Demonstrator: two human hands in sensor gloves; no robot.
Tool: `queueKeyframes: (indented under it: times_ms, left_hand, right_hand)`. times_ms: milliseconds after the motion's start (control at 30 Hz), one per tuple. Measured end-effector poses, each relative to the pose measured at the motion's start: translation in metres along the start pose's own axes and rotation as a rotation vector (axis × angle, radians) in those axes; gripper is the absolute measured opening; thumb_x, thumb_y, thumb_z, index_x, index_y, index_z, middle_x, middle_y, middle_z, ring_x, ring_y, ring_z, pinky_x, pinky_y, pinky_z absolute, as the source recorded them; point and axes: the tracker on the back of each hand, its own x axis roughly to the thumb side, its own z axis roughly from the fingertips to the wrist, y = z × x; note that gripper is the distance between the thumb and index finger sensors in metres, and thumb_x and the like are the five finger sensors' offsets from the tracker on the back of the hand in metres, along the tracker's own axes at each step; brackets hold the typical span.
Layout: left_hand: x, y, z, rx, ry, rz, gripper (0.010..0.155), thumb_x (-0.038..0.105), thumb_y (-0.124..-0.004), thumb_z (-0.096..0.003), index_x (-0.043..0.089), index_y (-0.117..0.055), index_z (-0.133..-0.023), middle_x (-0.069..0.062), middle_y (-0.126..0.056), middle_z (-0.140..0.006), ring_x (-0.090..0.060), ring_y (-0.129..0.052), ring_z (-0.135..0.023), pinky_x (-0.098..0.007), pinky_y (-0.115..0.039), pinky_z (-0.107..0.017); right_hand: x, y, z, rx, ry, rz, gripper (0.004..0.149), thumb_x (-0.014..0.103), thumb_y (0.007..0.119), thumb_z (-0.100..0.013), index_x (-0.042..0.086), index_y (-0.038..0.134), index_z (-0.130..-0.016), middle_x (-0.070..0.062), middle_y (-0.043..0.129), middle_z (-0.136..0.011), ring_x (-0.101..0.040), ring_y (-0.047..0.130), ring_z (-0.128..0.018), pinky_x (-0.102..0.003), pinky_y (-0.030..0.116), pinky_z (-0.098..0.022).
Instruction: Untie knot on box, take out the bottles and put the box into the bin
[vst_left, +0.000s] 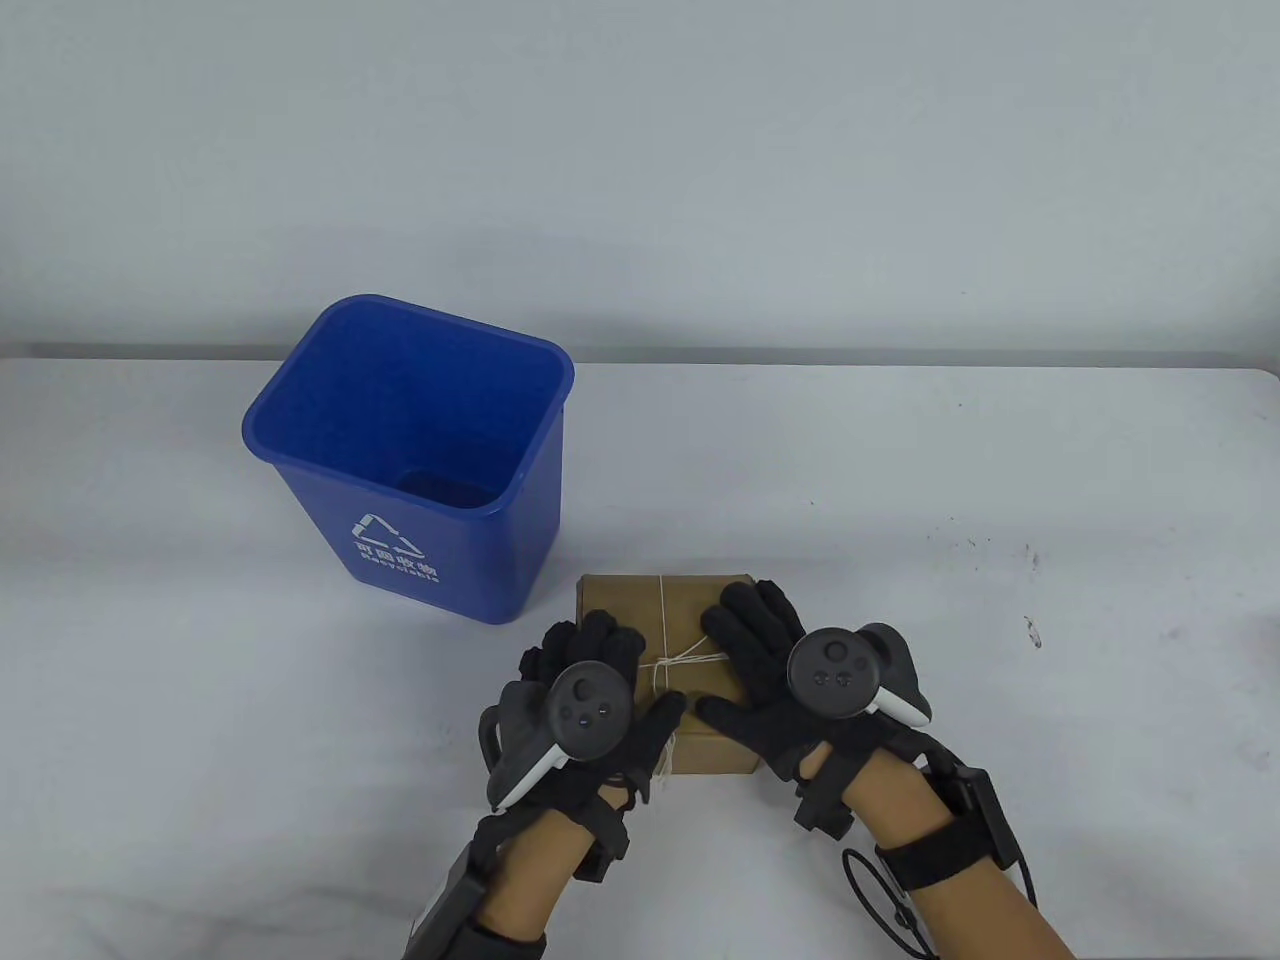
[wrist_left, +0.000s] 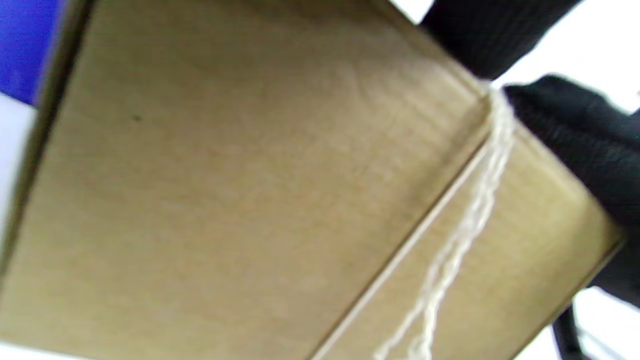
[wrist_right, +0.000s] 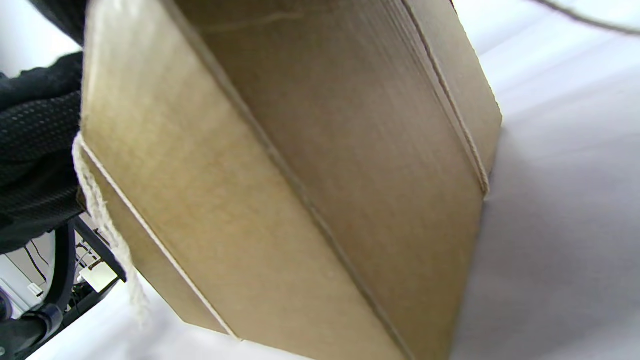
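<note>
Low in the table view, just right of centre, the box (vst_left: 640, 610) lies still tied with string (vst_left: 668, 668); the left hand (vst_left: 585, 700) and right hand (vst_left: 775, 680) rest flat on it, fingers straight, gripping nothing; the bin (vst_left: 420, 450) stands upper left.

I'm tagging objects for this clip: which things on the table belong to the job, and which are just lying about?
In the job:
cardboard box
white string tied round it, knot on top
blue recycling bin
left hand and right hand, both at the box

Lying about:
nothing but dark specks on the table
</note>
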Motion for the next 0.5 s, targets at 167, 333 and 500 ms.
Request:
queueKeyframes:
  times_ms: [167,333,500]
  left_hand:
    - [-0.012,0.0056,0.0002,0.002,-0.018,0.105,0.06,0.044,-0.074,-0.0519,0.025,-0.05,-0.103,-0.005,-0.029,-0.114,-0.056,-0.033,-0.105,-0.078,-0.03,-0.071]
    - [-0.0087,0.0091,0.001,0.043,-0.036,0.048,0.05,0.039,-0.074,-0.0517,0.026,-0.062,-0.099,-0.008,-0.038,-0.115,-0.059,-0.042,-0.104,-0.078,-0.035,-0.072]
    - [-0.0122,0.0104,0.0005,0.041,-0.03,0.07,0.054,0.036,-0.072,-0.0516,0.024,-0.058,-0.102,-0.006,-0.039,-0.115,-0.057,-0.043,-0.104,-0.076,-0.039,-0.072]
  right_hand:
    - [-0.0005,0.0006,0.0,-0.003,-0.003,-0.012,0.084,0.063,0.061,-0.05,0.016,0.023,-0.109,-0.01,0.003,-0.112,-0.052,0.002,-0.099,-0.075,0.032,-0.064]
    - [-0.0009,0.0009,0.0002,-0.007,-0.003,-0.017,0.084,0.063,0.061,-0.05,0.017,0.023,-0.109,-0.01,0.003,-0.112,-0.052,0.002,-0.099,-0.075,0.032,-0.064]
    - [-0.0007,0.0017,0.001,-0.012,0.003,-0.024,0.084,0.062,0.061,-0.05,0.017,0.024,-0.109,-0.01,0.002,-0.112,-0.052,0.001,-0.098,-0.075,0.032,-0.064]
